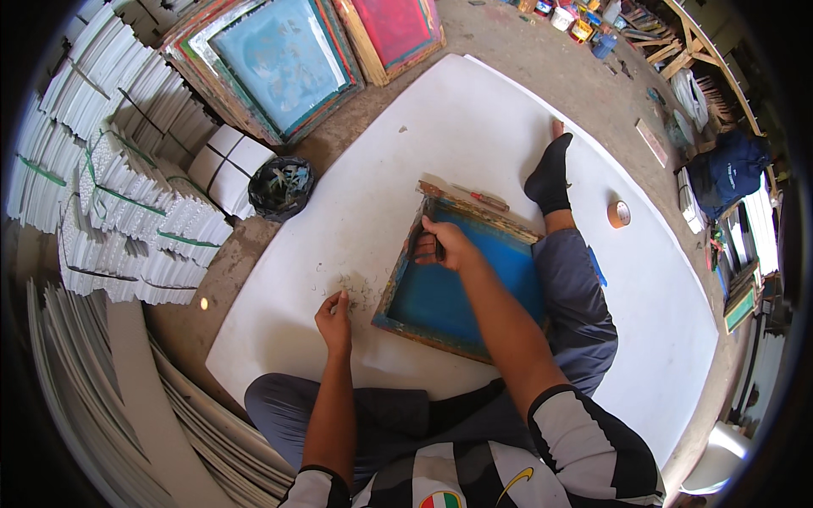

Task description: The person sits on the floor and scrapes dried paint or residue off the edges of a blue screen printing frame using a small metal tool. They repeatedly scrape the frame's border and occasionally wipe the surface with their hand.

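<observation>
A wooden screen frame with blue mesh lies on the white sheet in front of me, between my legs. My right hand is closed around a dark-handled tool at the frame's upper left inside corner; its working end is hidden. Left of the frame, my left hand hovers low over the sheet with thumb and fingers pinched together. Whatever they hold, if anything, is too small to name. Small bent wire bits lie scattered beside those fingertips. Along the frame's far rail rests a slim red-handled tool.
A brown tape roll sits on the white sheet beyond my right leg. At the sheet's left edge stands a black bag-lined bin. Strapped white stacks fill the left, and more screen frames lean at the back.
</observation>
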Demonstrator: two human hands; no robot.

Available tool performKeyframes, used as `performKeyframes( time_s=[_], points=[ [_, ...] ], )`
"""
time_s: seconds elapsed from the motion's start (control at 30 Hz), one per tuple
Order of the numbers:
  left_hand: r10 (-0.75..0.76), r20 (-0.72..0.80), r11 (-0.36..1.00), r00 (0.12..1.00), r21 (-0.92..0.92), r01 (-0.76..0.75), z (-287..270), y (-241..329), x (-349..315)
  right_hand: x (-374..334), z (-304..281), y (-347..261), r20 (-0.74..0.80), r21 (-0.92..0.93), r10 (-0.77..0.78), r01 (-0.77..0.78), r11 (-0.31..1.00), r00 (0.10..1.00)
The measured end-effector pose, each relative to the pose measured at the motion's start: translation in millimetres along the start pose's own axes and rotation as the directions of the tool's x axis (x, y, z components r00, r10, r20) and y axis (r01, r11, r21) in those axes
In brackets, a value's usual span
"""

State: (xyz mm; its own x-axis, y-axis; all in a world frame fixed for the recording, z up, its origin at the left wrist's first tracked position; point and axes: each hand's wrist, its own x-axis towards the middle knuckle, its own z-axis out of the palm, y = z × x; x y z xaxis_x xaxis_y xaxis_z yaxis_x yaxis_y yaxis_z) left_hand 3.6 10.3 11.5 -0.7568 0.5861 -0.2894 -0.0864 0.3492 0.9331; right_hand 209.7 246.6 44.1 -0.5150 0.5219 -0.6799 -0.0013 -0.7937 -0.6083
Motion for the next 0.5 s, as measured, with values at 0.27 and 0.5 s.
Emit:
performKeyframes(
  time_s=[0.27,0.5],
  points=[
    [-0.066,0.054,0.998,0.996,-0.005,0.066,-2.8,7.7,-4.8,10.6,-5.9,-5.0,-0.024,0.042,-0.003,0.004,0.999,1.0],
    [-0.034,0.051,0.999,0.998,0.0,0.034,-1.2,6.0,-4.1,20.0,-6.6,-2.1,-0.094,0.166,0.031,-0.015,0.986,0.995]
  ],
)
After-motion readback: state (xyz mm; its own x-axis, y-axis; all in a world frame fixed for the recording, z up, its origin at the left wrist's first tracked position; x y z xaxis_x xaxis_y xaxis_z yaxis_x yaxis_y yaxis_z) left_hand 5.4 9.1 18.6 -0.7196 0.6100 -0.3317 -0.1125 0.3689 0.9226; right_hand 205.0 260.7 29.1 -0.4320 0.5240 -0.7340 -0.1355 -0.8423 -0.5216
